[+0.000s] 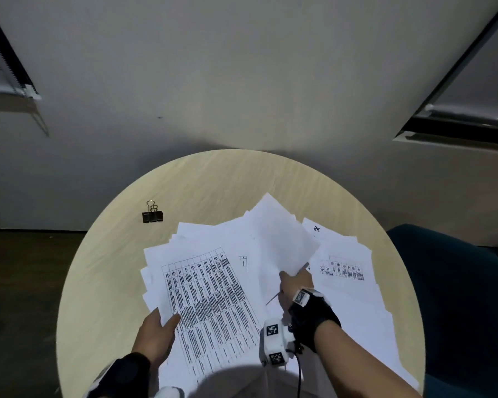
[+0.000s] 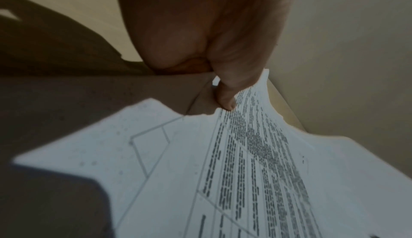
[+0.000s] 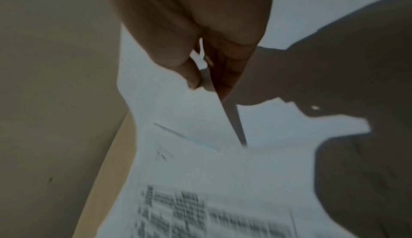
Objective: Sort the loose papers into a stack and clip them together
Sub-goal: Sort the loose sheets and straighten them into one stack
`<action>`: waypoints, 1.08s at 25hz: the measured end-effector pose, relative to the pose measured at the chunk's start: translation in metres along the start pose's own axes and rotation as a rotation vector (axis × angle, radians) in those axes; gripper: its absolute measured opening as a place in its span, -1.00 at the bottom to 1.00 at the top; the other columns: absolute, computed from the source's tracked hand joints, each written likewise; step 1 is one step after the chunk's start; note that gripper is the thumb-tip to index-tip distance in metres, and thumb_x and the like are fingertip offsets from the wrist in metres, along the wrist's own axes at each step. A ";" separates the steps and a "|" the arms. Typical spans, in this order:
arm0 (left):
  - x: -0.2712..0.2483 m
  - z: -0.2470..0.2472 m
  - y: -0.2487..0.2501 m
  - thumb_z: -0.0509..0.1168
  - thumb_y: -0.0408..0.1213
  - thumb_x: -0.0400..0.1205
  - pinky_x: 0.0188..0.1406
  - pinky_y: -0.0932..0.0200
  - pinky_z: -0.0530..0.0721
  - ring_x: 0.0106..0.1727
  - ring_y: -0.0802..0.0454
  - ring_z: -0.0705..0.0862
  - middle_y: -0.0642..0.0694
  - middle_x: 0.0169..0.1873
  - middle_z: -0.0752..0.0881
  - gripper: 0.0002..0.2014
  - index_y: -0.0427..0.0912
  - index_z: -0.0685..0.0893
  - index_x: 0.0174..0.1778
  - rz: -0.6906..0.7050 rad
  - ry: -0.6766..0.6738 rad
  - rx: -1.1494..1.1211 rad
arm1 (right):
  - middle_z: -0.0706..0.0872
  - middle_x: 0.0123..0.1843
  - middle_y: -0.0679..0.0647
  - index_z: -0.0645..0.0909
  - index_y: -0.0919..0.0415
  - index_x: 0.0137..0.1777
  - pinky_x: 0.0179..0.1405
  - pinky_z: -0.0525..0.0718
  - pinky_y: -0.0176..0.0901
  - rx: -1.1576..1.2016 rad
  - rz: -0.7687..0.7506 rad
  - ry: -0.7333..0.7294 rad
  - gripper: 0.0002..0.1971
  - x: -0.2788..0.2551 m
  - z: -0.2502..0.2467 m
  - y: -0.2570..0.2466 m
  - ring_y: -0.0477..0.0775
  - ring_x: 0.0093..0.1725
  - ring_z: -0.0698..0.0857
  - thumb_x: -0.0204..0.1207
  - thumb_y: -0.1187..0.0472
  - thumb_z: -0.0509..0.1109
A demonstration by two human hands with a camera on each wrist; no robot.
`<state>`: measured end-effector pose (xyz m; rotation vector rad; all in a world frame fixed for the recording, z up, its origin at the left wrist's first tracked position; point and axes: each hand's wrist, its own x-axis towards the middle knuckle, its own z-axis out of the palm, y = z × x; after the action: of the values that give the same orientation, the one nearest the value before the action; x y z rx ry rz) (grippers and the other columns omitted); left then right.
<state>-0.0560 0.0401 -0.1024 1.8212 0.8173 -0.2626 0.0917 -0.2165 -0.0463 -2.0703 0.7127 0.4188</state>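
Note:
Loose white papers (image 1: 219, 285) with printed tables lie fanned over the round wooden table (image 1: 104, 282). My left hand (image 1: 158, 328) pinches the left edge of the fanned bundle (image 2: 245, 153), thumb on top of the printed sheet. My right hand (image 1: 295, 280) pinches a blank white sheet (image 1: 282, 237) and holds it lifted above the pile; in the right wrist view the sheet (image 3: 178, 115) sits between thumb and fingers. More papers (image 1: 354, 282) lie spread to the right. A black binder clip (image 1: 152, 214) sits alone on the table at the far left of the papers.
The table's rim is close on all sides, and papers overhang it at the near right. A dark blue seat (image 1: 454, 297) stands to the right. A grey wall (image 1: 242, 81) rises behind the table, with dark floor (image 1: 20, 282) on the left.

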 end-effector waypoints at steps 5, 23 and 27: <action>-0.005 -0.008 0.003 0.34 -0.25 0.61 -0.07 0.13 0.64 -0.08 -0.09 0.68 -0.14 0.02 0.74 -0.61 -0.33 0.55 0.33 -0.029 -0.096 -0.102 | 0.69 -0.02 0.40 0.49 0.39 0.09 -0.14 0.54 -0.04 -0.069 -0.387 0.394 -0.84 -0.016 -0.093 -0.035 0.40 -0.01 0.67 0.60 0.31 0.24; -0.039 -0.012 0.035 0.27 0.08 0.63 0.19 -0.02 0.63 0.08 -0.05 0.73 -0.08 0.08 0.81 -0.69 -0.07 0.77 -0.04 -0.042 -0.157 -0.435 | 0.59 0.24 0.43 0.44 0.46 0.27 0.02 0.62 0.13 -0.903 -0.776 -0.478 -0.69 -0.173 0.065 -0.021 0.43 0.25 0.61 0.58 0.35 0.30; -0.053 -0.010 0.043 -0.01 0.44 0.52 0.37 -0.06 0.49 0.16 0.00 0.72 0.07 -0.03 0.85 -0.36 0.06 0.71 0.13 -0.172 -0.372 -0.741 | 0.61 0.19 0.42 0.39 0.31 0.31 0.04 0.59 0.08 -0.728 -0.734 -0.489 -0.64 -0.162 0.074 -0.010 0.40 0.21 0.61 0.58 0.18 0.28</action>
<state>-0.0697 0.0189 -0.0382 0.9734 0.6824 -0.3410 -0.0297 -0.0969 0.0057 -2.5418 -0.5799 0.7809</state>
